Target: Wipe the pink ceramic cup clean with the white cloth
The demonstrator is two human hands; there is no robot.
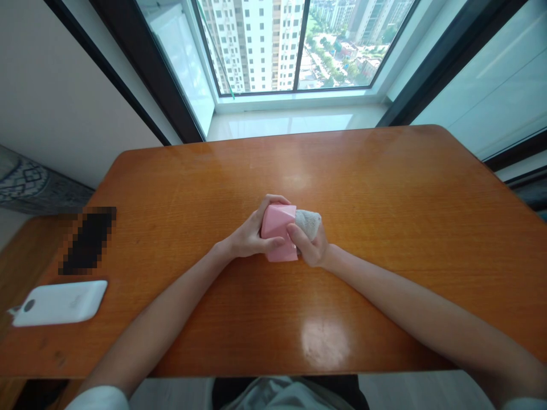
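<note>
A pink cup-like container (280, 222) with faceted sides lies tipped on its side above the middle of the table, its mouth toward the right. My left hand (256, 230) is wrapped around its closed end, thumb along the near side. In my right hand (314, 245) is a light grey cloth (308, 222), bunched up and pressed at the container's mouth. My right thumb rests over the rim. How far the cloth reaches inside the container is hidden, and so are most of the fingers of my right hand.
The brown wooden table (192, 188) has rounded far corners. On its left lie a white device (64, 302), perhaps a power bank, and a dark pixelated object (88, 242). Beyond the far edge is a window (294, 51). A patterned grey fabric (38, 182) is at the left.
</note>
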